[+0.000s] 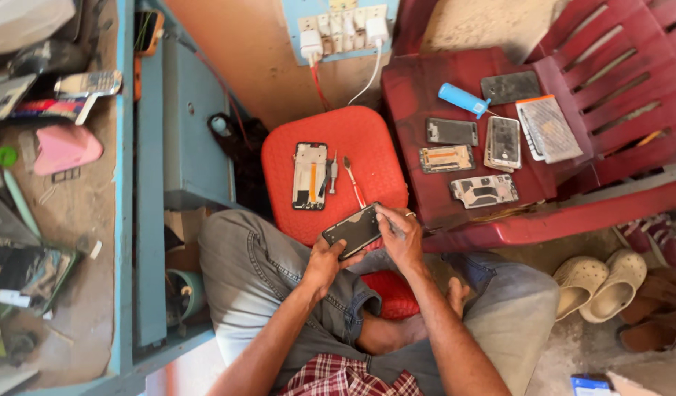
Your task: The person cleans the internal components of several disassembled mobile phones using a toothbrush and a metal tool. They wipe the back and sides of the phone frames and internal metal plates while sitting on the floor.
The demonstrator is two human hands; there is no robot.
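Phone (352,230), dark, over my lap: my left hand (325,262) fingers grip its lower edge; my right hand (401,236) fingers pinch a thin tool at its three-o'clock edge. Red stool (367,143), twelve o'clock: phone frame (310,176), screwdriver (353,181).

Black phone (353,231). Red stool (353,139), dark red plastic chair (609,66). Blue cylinder tool (463,100). Red-handled screwdriver (354,187). Grey jeans (243,279), red-white plaid shirt (338,378). Cream clogs (598,282). Blue-painted shelf frame (123,220). Pink pouch (65,147). White chargers (311,45).
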